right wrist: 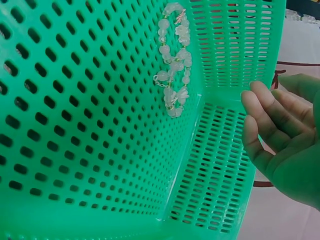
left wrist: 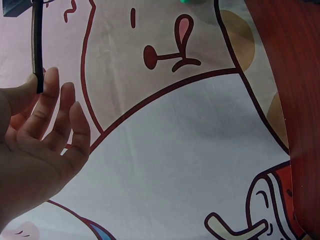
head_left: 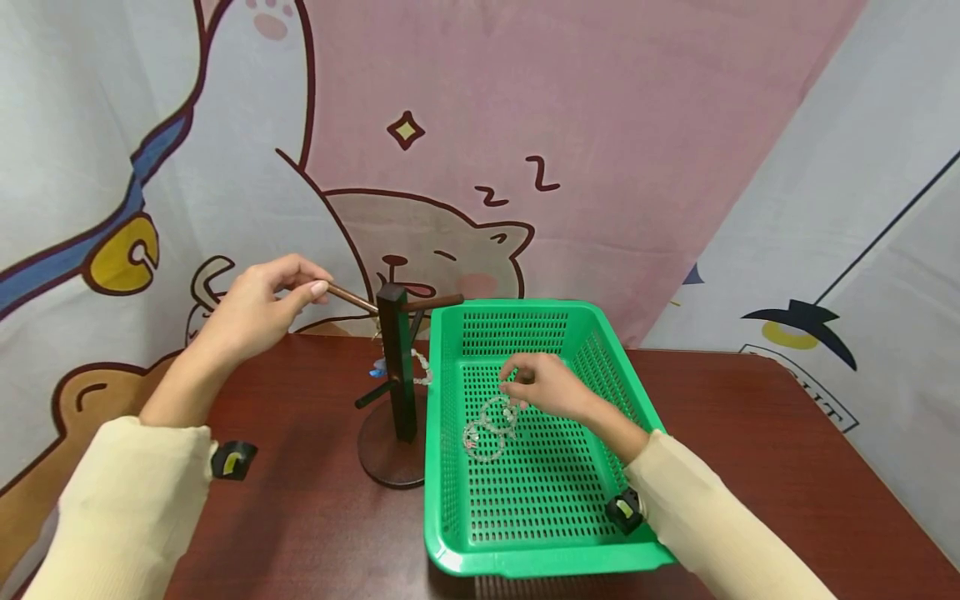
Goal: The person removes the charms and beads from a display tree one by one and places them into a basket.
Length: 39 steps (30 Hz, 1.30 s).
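Note:
My left hand [head_left: 262, 304] pinches the end of a brown peg [head_left: 352, 297] on the dark wooden stand [head_left: 397, 358] between thumb and index finger; the left wrist view shows the same hold on the peg [left wrist: 37, 45]. Over the green basket [head_left: 555, 560] hovers my right hand [head_left: 551, 385], its fingers loosely bent and nothing visible in them. Two clear bead bracelets [head_left: 470, 437] lie together on the basket floor, just left of that hand. In the right wrist view these bracelets [right wrist: 182, 32] are apart from the fingertips [right wrist: 247, 100].
Behind the stand's post hang a pale bead strand [head_left: 424, 367] and a blue piece [head_left: 378, 367], partly hidden. The stand's round base [head_left: 390, 458] sits against the basket's left side on a reddish-brown table [head_left: 300, 517]. A printed cloth [head_left: 637, 167] closes off the back.

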Available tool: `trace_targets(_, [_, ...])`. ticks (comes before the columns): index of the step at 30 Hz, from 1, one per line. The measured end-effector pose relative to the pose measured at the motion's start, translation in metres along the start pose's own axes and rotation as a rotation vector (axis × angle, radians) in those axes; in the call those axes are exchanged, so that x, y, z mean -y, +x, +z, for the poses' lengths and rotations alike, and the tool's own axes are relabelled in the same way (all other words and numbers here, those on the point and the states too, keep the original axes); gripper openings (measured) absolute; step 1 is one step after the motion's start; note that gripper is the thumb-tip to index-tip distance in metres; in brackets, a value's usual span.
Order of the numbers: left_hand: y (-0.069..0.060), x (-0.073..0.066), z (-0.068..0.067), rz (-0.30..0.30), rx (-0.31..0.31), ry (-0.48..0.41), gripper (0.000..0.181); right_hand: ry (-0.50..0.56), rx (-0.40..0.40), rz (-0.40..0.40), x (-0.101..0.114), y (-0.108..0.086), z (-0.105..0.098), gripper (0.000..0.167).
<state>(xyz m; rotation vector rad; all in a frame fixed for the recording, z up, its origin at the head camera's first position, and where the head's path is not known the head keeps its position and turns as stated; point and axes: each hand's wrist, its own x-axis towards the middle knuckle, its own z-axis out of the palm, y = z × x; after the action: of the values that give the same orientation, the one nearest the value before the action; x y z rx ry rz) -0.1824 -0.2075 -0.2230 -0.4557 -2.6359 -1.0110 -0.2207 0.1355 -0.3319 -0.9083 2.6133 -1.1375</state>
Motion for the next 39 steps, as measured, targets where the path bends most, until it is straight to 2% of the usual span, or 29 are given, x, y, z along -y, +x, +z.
trace_targets(7, [0.000,0.000,0.000,-0.007,0.004,-0.001,0.025,0.000,-0.001,-0.015,0.004,0.000,-0.003,0.008])
trace_targets(20, [-0.001,-0.001,0.001,-0.011,0.002,-0.010,0.025,0.040,0.001,-0.031,0.015,-0.001,-0.010,0.009])
trace_targets(31, [-0.001,-0.002,0.001,-0.021,-0.004,-0.010,0.026,0.024,-0.041,-0.157,0.068,0.006,-0.037,0.008])
trace_targets(39, [-0.001,-0.001,0.002,-0.014,-0.018,-0.004,0.025,0.030,-0.080,-0.288,0.102,0.012,-0.042,0.013])
